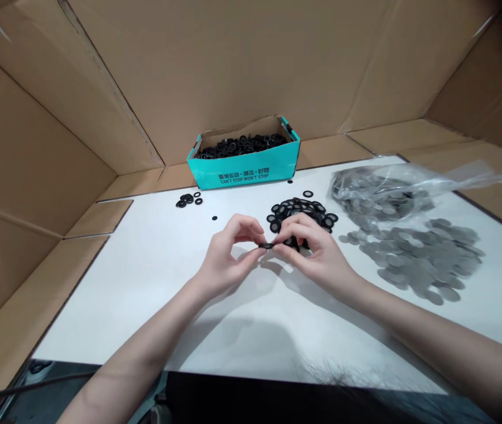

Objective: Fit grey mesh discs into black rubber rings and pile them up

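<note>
Between my two hands, above the white tabletop, is a small black ring [266, 245] seen edge-on. My left hand [232, 252] pinches its left side between thumb and fingers. On the opposite side, my right hand [310, 247] pinches it the same way. Whether a disc sits inside the ring cannot be made out. Just behind my right hand lies a pile of black rings with grey centres [299, 207], partly hidden by that hand. To the right, thin grey round discs [427, 259] are spread in a heap.
A turquoise cardboard box [246, 171] full of black rings stands at the back. A clear plastic bag [383, 191] of grey discs lies back right. Several loose black rings [188, 199] rest back left, near a small black disc [214, 218]. Cardboard walls [242, 65] enclose the table.
</note>
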{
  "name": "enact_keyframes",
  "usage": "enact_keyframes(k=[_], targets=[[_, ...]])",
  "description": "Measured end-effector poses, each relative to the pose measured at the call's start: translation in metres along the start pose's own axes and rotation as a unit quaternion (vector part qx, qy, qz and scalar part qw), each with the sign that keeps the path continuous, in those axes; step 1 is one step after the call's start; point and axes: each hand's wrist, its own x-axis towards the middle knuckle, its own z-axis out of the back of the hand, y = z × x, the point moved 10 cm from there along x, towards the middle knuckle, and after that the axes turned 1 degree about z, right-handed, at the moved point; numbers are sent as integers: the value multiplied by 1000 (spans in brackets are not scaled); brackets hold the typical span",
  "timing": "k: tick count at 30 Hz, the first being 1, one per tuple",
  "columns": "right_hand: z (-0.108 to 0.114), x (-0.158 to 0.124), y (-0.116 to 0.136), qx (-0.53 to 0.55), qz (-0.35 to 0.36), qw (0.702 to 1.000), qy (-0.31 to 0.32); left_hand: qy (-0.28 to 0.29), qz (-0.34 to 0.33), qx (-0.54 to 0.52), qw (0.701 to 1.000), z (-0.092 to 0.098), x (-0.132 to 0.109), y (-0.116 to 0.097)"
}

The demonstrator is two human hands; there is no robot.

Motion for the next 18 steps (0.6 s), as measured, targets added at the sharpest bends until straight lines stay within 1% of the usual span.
enact_keyframes(k=[2, 3, 5, 7, 8, 10, 12, 13, 16, 18], targets=[[-1, 0, -2, 5, -12, 1000, 3, -32, -74, 65, 995, 6, -2, -13], [-4, 1, -4, 16, -24, 999, 19, -43, -105, 95, 989, 7, -4, -18], [-16, 0, -9, 58, -61, 994, 73, -50, -157, 143, 976, 5, -7, -27], [-25, -2, -13, 102, -98, 984, 112, -41, -196, 172, 964, 0, -10, -33], [-25, -3, -13, 114, -108, 981, 115, -35, -209, 178, 961, -2, -11, -35], [-23, -2, -13, 118, -113, 981, 102, -23, -220, 177, 959, -5, -11, -38], [-19, -1, -11, 111, -105, 984, 90, -20, -209, 161, 964, -3, -10, -37], [-18, 0, -11, 107, -99, 985, 88, -19, -190, 145, 971, -1, -9, -35], [-16, 0, -7, 82, -70, 991, 80, 1, -89, 79, 993, 0, -4, -19], [-15, 0, -4, 61, -51, 994, 71, 10, -30, 40, 999, -2, -3, -9]])
